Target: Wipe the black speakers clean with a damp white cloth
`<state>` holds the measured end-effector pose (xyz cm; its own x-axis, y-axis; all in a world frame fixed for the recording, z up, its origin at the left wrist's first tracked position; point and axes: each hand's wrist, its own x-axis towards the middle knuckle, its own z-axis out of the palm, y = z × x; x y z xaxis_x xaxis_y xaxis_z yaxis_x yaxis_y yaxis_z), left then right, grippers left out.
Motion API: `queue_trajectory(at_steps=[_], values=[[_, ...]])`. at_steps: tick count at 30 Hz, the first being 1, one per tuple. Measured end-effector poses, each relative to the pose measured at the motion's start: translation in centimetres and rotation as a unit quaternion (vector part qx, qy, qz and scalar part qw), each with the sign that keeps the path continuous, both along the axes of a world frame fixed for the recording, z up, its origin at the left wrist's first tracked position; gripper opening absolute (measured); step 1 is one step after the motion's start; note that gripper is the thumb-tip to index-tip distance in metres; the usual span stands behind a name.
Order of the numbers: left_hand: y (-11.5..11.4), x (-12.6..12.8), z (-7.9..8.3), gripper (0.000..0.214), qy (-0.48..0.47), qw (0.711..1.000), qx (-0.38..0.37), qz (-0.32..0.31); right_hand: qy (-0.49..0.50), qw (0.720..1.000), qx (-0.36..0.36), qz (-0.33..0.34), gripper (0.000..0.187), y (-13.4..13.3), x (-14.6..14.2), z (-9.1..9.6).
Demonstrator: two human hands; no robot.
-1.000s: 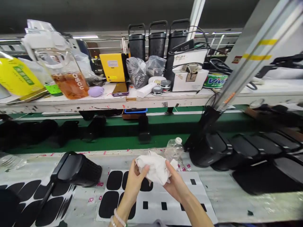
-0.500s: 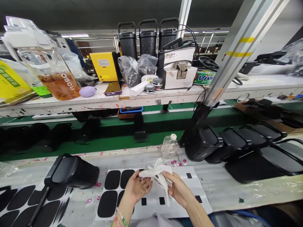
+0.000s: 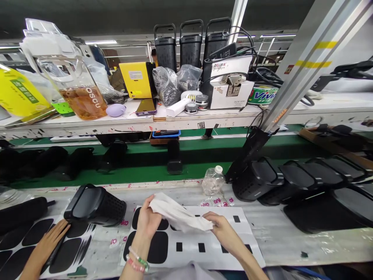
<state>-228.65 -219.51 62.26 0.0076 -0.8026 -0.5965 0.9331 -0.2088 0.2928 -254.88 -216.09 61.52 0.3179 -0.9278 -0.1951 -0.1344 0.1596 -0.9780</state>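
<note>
A crumpled white cloth [image 3: 177,214] is stretched between my two hands, slanting down to the right. My left hand [image 3: 150,219], with a beaded bracelet on its wrist, grips the cloth's left end between thumb and fingers. The right end is pinched by my right hand [image 3: 220,225]. Beneath them on the bench lies a white sheet [image 3: 215,254] with black rounded-square stickers [image 3: 157,247] at its left and small black squares [image 3: 201,247] farther right. The cloth and my hands hide part of the sheet.
At the left, a co-worker's hand [image 3: 54,237] rests near a black speaker-like box [image 3: 96,204] and another sticker sheet [image 3: 84,252]. A clear plastic bottle [image 3: 212,182] stands behind the sheet. Several black boxes [image 3: 259,179] line the right, beside a metal post [image 3: 303,70].
My hands have moved apart, and the bunched cloth is now spread between them. My left hand has shifted left and up. A co-worker's hand has appeared at the left.
</note>
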Motion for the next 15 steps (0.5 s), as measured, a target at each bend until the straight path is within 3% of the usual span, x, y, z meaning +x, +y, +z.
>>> queue_trajectory(at_steps=[3,5,8,11,15], values=[[0.1,0.8,0.8,0.024,0.012,0.999,-0.027,0.022,-0.090,0.995,-0.045,-0.003,0.019,0.6,-0.3,-0.5],[0.4,0.8,0.4,0.029,0.029,0.998,-0.055,0.008,-0.182,0.981,-0.049,-0.045,0.023,0.9,-0.6,-0.7],[1.1,0.2,-1.1,0.045,-0.006,0.991,-0.081,-0.109,-0.239,0.951,-0.023,-0.192,0.018,0.7,-1.2,-0.9],[1.7,0.0,-2.3,0.052,-0.111,0.972,-0.064,-0.195,-0.164,0.953,0.008,-0.253,0.013,0.0,-2.1,-1.1],[2.4,0.9,-1.2,0.099,-0.181,0.941,-0.112,-0.263,-0.020,0.986,0.004,-0.167,0.024,-0.6,-3.1,-1.0]])
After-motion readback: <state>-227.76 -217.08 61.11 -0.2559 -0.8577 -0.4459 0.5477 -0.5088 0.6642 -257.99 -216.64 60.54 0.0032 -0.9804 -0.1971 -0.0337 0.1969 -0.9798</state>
